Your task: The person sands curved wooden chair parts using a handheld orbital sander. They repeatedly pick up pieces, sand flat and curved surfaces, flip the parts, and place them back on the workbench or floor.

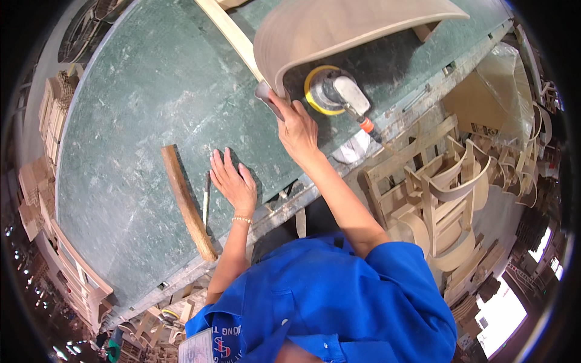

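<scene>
My right hand (298, 128) pinches a folded grey-brown piece of sandpaper (266, 98) at the lower left corner of a curved wooden panel (345, 30), which looks like a chair back. The sandpaper sits against or right beside the panel's edge; the fingers partly hide the contact. Palm down on the green worktop (133, 109), my left hand (235, 186) lies with its fingers spread, holding nothing. Just left of it are a thin pencil-like stick (206, 199) and a curved brown wooden piece (184, 202).
A round sander (336, 91) with a yellow rim and orange hose fitting rests under the panel's near edge. A pale wooden strip (230, 33) runs up from the panel's corner. Wooden chair frames (445, 193) stand on the right, near a plastic-wrapped cardboard box (484, 97).
</scene>
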`<state>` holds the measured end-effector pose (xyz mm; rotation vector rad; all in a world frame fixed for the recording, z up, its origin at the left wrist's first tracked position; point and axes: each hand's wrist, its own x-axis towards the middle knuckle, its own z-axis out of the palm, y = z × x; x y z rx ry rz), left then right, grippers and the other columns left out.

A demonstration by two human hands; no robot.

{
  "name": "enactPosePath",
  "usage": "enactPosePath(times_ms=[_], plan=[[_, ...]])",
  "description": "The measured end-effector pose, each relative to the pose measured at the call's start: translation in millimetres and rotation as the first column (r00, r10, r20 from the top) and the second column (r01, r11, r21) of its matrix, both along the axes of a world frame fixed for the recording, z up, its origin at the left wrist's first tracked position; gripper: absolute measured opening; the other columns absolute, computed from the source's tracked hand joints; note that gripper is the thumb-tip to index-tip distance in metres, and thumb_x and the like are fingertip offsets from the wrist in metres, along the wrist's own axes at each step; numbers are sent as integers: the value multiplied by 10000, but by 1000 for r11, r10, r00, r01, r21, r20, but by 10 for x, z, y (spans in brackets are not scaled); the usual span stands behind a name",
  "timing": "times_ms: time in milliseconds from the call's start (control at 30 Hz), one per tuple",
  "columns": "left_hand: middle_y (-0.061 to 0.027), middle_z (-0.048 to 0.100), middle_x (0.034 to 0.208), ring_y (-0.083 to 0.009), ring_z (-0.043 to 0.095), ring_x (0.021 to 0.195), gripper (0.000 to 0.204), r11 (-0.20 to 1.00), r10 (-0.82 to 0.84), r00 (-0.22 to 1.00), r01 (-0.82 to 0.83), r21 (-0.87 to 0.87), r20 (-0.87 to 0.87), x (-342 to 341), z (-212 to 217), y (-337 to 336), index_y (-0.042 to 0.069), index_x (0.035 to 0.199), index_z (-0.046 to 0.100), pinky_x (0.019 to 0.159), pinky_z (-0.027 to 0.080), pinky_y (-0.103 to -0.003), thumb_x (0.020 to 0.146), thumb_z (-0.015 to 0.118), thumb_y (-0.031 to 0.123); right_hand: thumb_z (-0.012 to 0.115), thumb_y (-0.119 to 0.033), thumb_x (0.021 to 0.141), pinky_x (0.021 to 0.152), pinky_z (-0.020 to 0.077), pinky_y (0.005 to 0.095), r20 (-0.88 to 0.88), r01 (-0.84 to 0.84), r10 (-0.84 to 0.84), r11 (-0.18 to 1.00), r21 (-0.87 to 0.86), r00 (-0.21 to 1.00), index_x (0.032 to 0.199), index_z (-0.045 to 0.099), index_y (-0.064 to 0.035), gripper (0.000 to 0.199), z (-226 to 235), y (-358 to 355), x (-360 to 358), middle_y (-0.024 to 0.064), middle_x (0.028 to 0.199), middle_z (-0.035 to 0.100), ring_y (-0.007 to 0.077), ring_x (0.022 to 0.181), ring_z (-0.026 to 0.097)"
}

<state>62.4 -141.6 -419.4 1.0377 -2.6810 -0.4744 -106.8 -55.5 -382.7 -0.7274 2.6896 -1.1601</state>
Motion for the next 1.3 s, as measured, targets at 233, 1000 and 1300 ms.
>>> enactPosePath(times_ms=[233,1000,1300], plan=[[-157,313,1479,-318,232,1397,511,1000,-17,1000,17,3,2,-42,-23,-20,64,1383,391,1128,138,-470,885,463,153,582,-52,804,639,480,454,0,15,-15,1000,11,1000,1307,505,-261,551,28,-26,-57,137,861,526,342,759,583],[-157,256,1503,-323,183,1411,524,999,-45,998,44,11,45,-76,5,22,97,1411,359,1127,111,-498,896,447,145,583,-29,795,627,498,424,-171,16,-22,999,-35,985,1270,533,-245,524,-37,11,0,113,814,563,320,756,590],[-162,245,1508,-323,167,1417,536,999,-46,998,45,26,47,-89,18,31,101,1413,356,1130,89,-501,888,456,147,589,-200,909,380,356,217,676,529,-14,634,-564,737,1003,542,-20,209,215,88,-199,47,617,574,86,443,500]])
